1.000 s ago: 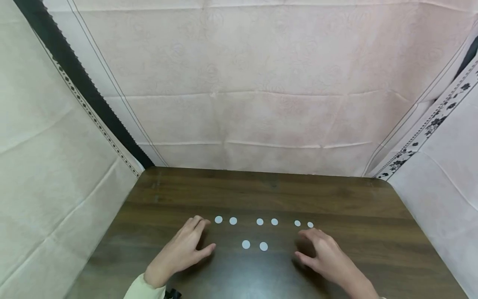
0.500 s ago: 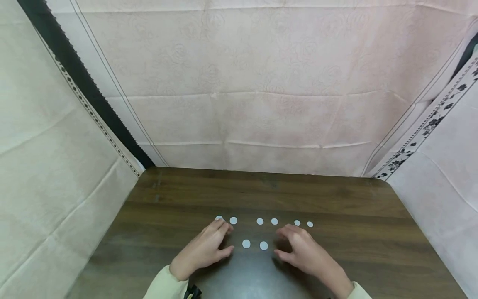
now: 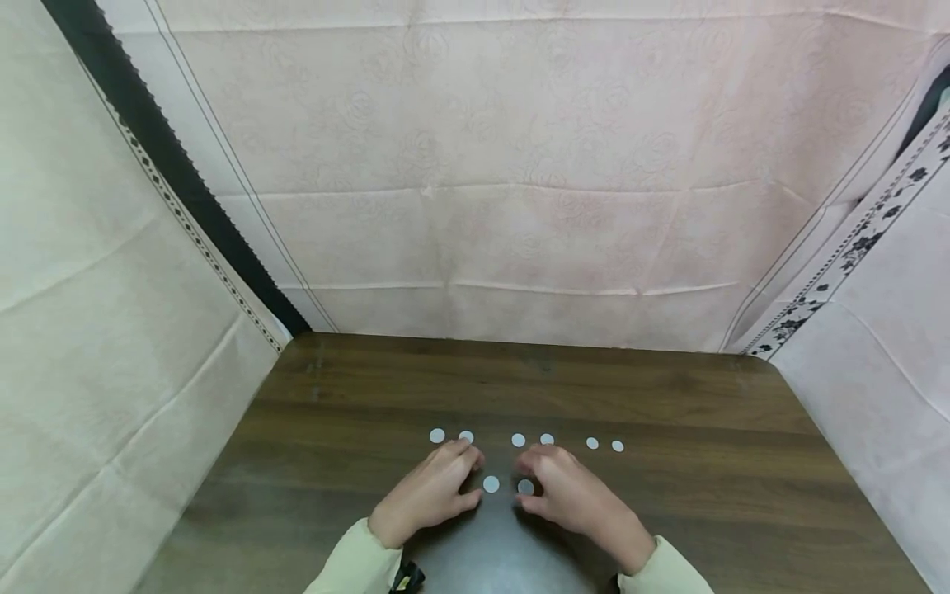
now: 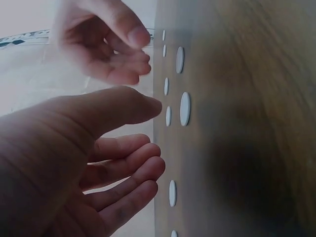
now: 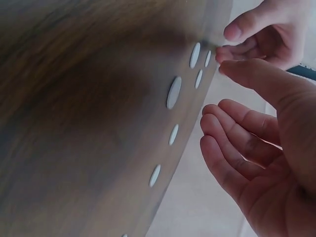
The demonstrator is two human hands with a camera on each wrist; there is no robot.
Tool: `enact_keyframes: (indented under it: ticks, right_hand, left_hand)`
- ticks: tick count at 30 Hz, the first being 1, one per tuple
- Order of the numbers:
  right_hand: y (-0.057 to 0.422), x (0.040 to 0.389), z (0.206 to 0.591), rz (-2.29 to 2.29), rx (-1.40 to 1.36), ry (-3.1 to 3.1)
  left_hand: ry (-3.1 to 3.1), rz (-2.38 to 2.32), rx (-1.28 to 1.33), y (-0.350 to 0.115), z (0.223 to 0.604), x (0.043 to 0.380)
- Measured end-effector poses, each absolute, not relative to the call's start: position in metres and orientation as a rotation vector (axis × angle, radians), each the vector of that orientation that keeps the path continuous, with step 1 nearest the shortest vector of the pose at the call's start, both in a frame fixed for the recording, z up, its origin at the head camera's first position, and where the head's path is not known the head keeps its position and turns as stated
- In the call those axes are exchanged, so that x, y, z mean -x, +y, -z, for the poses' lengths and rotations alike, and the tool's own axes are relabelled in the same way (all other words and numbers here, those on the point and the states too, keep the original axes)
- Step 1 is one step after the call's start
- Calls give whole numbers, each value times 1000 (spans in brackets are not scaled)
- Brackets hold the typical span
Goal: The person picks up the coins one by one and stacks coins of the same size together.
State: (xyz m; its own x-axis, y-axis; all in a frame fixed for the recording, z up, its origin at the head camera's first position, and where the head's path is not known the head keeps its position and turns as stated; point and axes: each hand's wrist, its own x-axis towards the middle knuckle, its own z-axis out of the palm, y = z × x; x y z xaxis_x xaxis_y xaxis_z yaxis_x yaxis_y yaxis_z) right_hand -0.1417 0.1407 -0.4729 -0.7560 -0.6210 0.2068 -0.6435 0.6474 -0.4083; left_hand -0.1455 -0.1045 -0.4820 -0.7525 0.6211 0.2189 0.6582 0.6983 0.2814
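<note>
Several small white discs lie flat on the brown wooden table. In the head view, a far row runs from a left disc (image 3: 437,435) to a right disc (image 3: 618,445); two nearer discs, a left one (image 3: 491,484) and a right one (image 3: 525,487), lie closer to me. My left hand (image 3: 434,491) hovers left of the nearer pair, fingers loosely bent and holding nothing. Facing it, my right hand (image 3: 577,495) is over the right nearer disc, its fingers also loosely bent with nothing between them. Both wrist views show a gap between fingertips and tabletop.
The wooden table (image 3: 668,388) has rounded far corners. Pale patterned cloth (image 3: 519,165) hangs behind it, with more cloth on the left (image 3: 111,371) and right (image 3: 891,346). A dark strip (image 3: 178,165) runs along the left fold.
Both hands have moved inward toward each other, the left rightward and the right leftward. The far-left disc, partly covered half a second ago, is uncovered. The discs stay in place.
</note>
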Motion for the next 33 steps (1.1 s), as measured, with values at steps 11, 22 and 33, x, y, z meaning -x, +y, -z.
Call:
enact_keyframes:
  ticks: [11, 22, 33]
  right_hand:
    - [121, 152, 477, -695, -1119, -2869]
    - [110, 156, 482, -643, -1133, -2878]
    - [106, 160, 487, -565, -1170, -2835]
  left_hand:
    - [-2858, 581, 1081, -94, 489, 152]
    - [-2855, 582, 1071, -90, 496, 156]
    - [-2837, 615, 1062, -88, 498, 156]
